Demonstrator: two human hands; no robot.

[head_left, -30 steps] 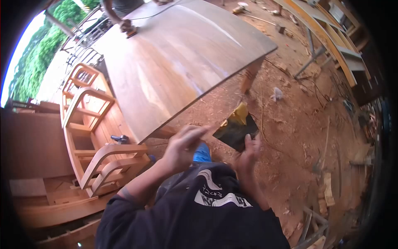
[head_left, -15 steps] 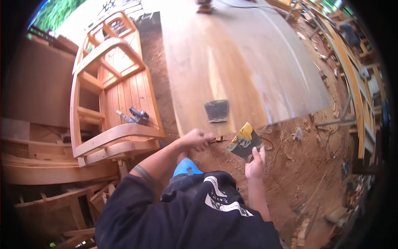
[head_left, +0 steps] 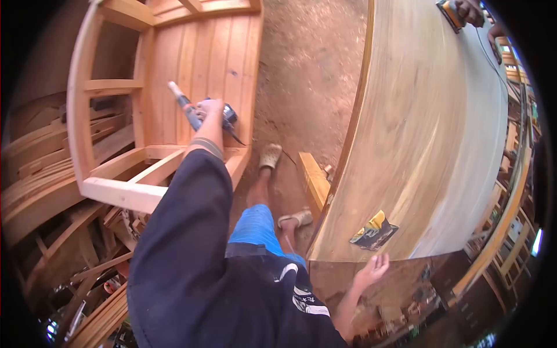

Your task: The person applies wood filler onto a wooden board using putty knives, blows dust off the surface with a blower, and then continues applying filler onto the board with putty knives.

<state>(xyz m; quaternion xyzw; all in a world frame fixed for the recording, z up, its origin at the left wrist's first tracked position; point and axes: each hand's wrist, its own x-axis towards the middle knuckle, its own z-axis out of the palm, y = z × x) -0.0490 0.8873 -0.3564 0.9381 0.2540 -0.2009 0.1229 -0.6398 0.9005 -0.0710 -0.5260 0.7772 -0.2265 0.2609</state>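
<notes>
Reddish bare ground runs beneath everything, with a broad wooden surface standing on the right and a slatted wooden seat frame opposite. Within that frame, the left hand has its fingers wrapped around a power tool; whether the tool touches the slats I cannot tell. A slack grip or a wide swing could knock its pale nose against the frame and dent the wood. At the surface's far end, a co-worker's hand is on a sander, whose dust might settle into anything sticky. One dark plate with a yellow smear lies near the surface's closest edge, where a careless brush of the arm could tip it into the grit below. Just beside it, beyond the edge, the right hand is empty, fingers loosely spread.
</notes>
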